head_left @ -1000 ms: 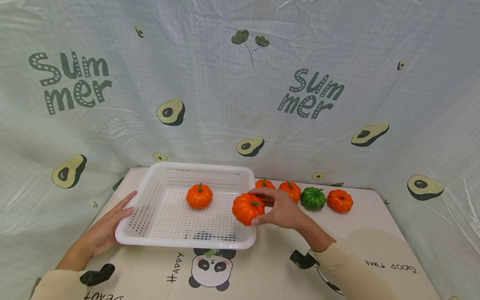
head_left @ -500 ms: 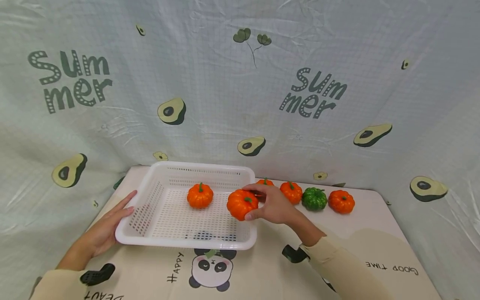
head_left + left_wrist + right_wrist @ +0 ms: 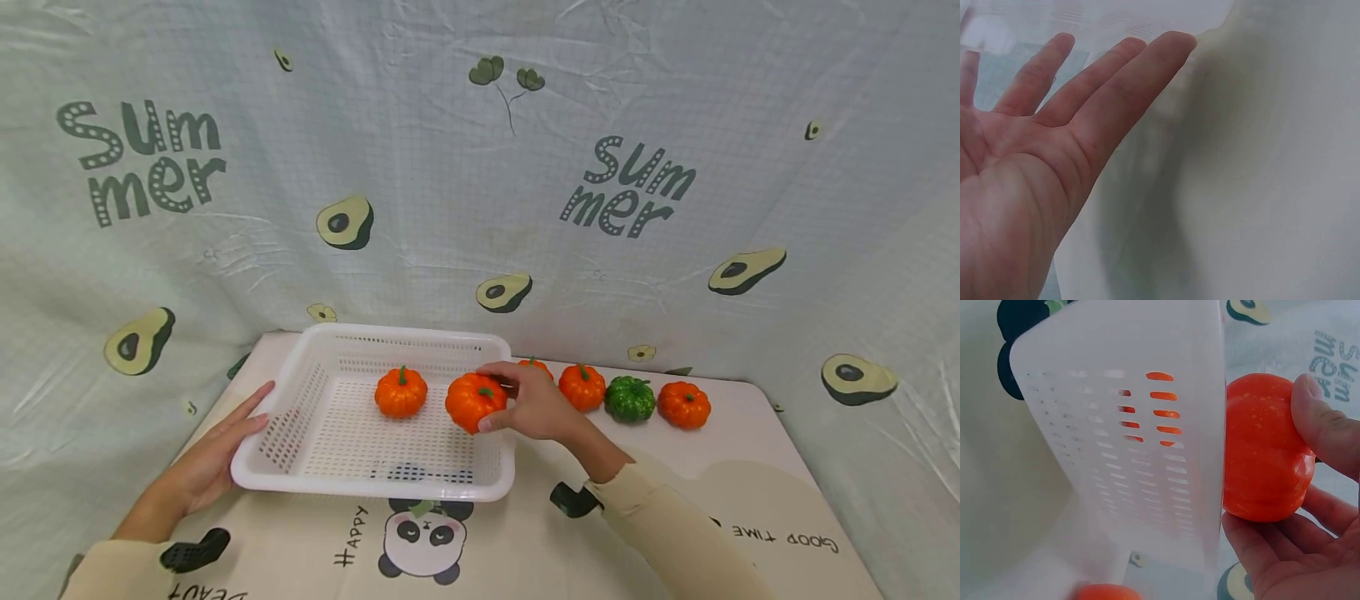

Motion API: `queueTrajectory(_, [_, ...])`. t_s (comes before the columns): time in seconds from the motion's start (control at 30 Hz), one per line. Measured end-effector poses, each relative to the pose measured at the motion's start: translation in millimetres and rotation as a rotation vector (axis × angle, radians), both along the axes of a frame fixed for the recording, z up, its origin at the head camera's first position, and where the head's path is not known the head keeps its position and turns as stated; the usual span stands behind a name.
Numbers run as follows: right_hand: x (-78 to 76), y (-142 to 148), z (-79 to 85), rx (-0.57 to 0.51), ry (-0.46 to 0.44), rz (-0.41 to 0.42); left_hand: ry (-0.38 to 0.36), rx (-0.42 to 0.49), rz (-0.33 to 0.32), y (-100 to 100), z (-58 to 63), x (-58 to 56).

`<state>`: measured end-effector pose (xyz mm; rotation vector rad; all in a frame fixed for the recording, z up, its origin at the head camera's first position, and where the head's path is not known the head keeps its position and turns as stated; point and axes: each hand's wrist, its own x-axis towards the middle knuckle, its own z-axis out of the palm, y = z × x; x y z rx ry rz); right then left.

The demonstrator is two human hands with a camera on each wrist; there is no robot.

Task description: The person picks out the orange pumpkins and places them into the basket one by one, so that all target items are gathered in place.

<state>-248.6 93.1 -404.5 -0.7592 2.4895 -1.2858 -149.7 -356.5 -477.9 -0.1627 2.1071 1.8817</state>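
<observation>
My right hand grips a small orange pumpkin with a green stem. In the head view the pumpkin is over the right part of a white perforated plastic basket. The right wrist view shows thumb and fingers on opposite sides of the held pumpkin, above the rim, beyond the slotted basket wall. Another orange pumpkin sits inside the basket. At the basket's left side, my left hand has its fingers extended, fingertips at the outer wall. In the left wrist view that hand holds nothing.
Right of the basket, along the table's back edge, stand an orange pumpkin, a green pumpkin and another orange one. One more orange pumpkin is partly hidden by my right hand. A printed curtain hangs behind the table.
My right hand has carried its pumpkin leftward and slightly up in the head view, from the basket's right rim to over its interior. My left hand and the basket have stayed put.
</observation>
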Motion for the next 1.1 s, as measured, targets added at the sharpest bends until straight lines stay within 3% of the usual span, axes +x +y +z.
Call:
queueTrajectory(0.47, [-9.7, -15.9, -2.5, 0.045, -0.006, -0.062, 0.005, -0.004, -0.006, -0.7, -0.4, -0.7])
queueTrajectory(1.1, [-32.1, -35.8, -5.1, 0.086, -0.024, -0.049, 0.018, -0.002, -0.016, -0.7, -0.1, -0.4])
